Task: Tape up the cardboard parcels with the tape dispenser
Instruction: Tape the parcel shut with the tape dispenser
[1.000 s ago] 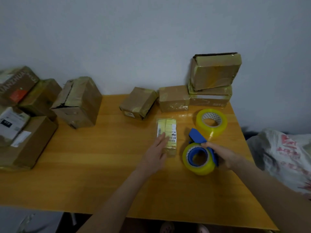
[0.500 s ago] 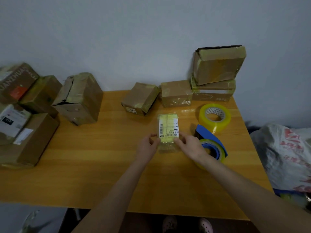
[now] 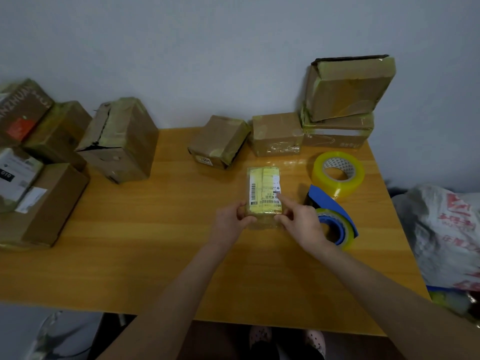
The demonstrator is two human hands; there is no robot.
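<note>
Left hand [image 3: 230, 220] and right hand [image 3: 302, 221] pinch the near end of the small labelled parcel [image 3: 265, 189]; best rub its tape edge down firmly, avoiding wrinkles.

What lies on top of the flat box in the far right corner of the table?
A bigger taped box sits tilted on the flat box. It hides most of that box's top face.

A yellow-brown wooden worktop [image 3: 155, 255] stands against a plain pale grey wall [image 3: 207, 61]. A loose roll of yellowish clear tape [image 3: 335, 187] lies flat near the worktop's back right corner. A crumpled white plastic bag with red print [image 3: 441, 229] sits off the right edge. Dotted pink slippers [image 3: 261, 336] show below the near edge.
</note>
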